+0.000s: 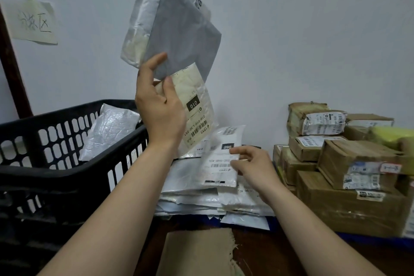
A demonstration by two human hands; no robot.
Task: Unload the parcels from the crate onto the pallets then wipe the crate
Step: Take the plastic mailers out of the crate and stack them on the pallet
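Best to lay the white mailer (220, 163) flat and square on the stack (190, 188) just right of the crate (67, 178) before letting go. The right hand (253, 163) pinches its right edge. The left hand (161, 107) grips three fanned mailers (183, 36) above the crate's right rim. One parcel (109, 132) lies inside the crate.

a handwritten paper note (33, 21) hangs on the white wall (313, 51), frayed tan sheet (197, 253) lying below.
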